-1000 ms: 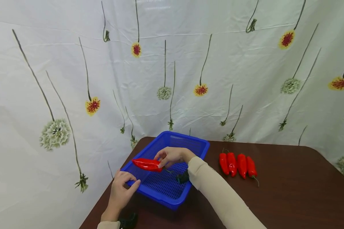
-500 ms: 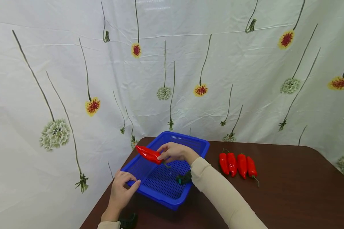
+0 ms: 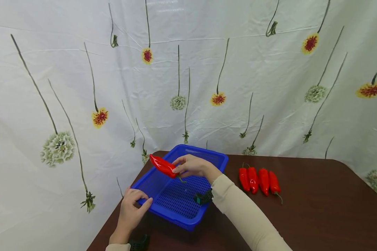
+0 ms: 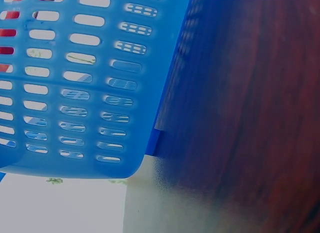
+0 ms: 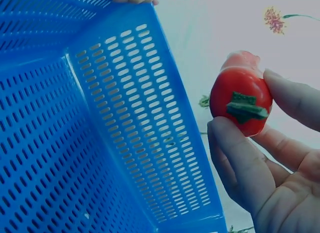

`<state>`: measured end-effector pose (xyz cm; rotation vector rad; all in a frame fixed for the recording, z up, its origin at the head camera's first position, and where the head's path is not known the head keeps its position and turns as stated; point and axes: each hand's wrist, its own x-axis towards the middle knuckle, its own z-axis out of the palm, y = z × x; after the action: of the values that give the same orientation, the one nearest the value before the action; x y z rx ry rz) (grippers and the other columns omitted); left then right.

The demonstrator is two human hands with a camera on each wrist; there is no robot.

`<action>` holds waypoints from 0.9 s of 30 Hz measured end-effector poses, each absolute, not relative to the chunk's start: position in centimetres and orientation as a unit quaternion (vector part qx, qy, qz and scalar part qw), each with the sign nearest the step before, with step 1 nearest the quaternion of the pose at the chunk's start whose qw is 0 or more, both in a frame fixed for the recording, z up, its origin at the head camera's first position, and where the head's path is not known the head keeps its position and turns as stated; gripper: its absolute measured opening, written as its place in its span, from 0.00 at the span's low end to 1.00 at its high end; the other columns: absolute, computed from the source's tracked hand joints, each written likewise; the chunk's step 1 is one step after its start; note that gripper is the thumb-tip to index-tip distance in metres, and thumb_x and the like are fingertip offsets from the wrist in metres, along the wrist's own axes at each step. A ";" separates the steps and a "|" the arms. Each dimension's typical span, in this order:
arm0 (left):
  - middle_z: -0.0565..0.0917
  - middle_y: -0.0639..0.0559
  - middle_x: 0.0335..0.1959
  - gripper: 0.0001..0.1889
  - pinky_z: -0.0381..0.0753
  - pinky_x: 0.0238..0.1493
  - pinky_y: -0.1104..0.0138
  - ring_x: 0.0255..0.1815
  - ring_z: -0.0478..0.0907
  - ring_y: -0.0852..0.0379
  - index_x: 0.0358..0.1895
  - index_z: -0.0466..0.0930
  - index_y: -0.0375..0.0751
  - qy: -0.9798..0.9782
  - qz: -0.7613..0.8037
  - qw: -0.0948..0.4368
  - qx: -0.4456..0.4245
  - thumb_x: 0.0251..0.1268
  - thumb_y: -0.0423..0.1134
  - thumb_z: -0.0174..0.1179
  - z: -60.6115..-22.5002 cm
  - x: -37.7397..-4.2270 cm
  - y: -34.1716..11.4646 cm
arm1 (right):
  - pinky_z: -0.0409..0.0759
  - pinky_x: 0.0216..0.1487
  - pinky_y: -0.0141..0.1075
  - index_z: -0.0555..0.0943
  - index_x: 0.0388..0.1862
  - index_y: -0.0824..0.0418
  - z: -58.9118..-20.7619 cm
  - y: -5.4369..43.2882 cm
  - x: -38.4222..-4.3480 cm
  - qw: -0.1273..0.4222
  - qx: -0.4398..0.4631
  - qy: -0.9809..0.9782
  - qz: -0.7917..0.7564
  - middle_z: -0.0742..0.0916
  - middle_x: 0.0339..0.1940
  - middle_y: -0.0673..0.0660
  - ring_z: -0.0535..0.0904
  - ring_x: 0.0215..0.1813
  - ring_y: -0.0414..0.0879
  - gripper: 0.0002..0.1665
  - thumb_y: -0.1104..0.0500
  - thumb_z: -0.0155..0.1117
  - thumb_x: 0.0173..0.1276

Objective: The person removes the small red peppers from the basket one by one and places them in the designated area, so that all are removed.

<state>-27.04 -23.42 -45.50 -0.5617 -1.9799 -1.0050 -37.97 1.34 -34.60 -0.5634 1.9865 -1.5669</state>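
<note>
A long red pepper (image 3: 162,166) with a green stem is held in my right hand (image 3: 191,165), thumb and fingers pinching its stem end. It hangs over the blue plastic basket (image 3: 179,220), its tip pointing to the far left. From the right wrist view, the pepper (image 5: 242,95) appears stem-first between thumb and fingers. My left hand (image 3: 133,206) grips the basket's near-left rim, thumb on top. Only the basket's slotted wall (image 4: 85,83) and the table show in the left wrist view; the left hand is out of that frame.
Several red peppers (image 3: 259,180) lie in a row on the dark brown table (image 3: 314,202), right of the basket. A white curtain (image 3: 163,122) with printed flowers hangs behind the table. A dark wrist device (image 3: 203,197) is on the right wrist.
My right hand has risen slightly and moved a little right with the pepper, whose tip now tilts upward. The left hand stays on the rim.
</note>
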 end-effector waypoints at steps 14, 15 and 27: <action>0.81 0.58 0.21 0.17 0.53 0.61 0.24 0.36 0.70 0.63 0.22 0.78 0.53 -0.783 -0.405 0.416 -0.223 0.43 0.24 0.72 -45.3 -26.9 -23.2 | 0.80 0.61 0.51 0.76 0.63 0.67 -33.8 3.2 -37.0 0.245 -0.189 0.714 -0.628 0.79 0.62 0.66 0.84 0.54 0.53 0.23 0.63 0.64 0.70; 0.81 0.58 0.21 0.17 0.53 0.61 0.24 0.36 0.70 0.63 0.22 0.78 0.53 -0.782 -0.405 0.417 -0.225 0.43 0.24 0.72 -45.3 -26.9 -23.3 | 0.81 0.61 0.51 0.76 0.63 0.67 -33.8 3.3 -36.9 0.242 -0.185 0.713 -0.632 0.79 0.62 0.66 0.84 0.54 0.53 0.23 0.63 0.64 0.71; 0.81 0.57 0.21 0.17 0.53 0.61 0.25 0.36 0.70 0.63 0.22 0.79 0.53 -0.779 -0.406 0.419 -0.228 0.42 0.24 0.73 -45.4 -27.1 -23.2 | 0.79 0.63 0.51 0.74 0.66 0.68 -33.9 4.8 -36.3 0.218 -0.174 0.696 -0.661 0.78 0.64 0.66 0.81 0.51 0.51 0.25 0.62 0.62 0.72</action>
<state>-27.11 -23.15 -45.39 -0.5729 -1.9541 -1.0183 -36.28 4.83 -33.92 -0.4830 1.9281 -1.8302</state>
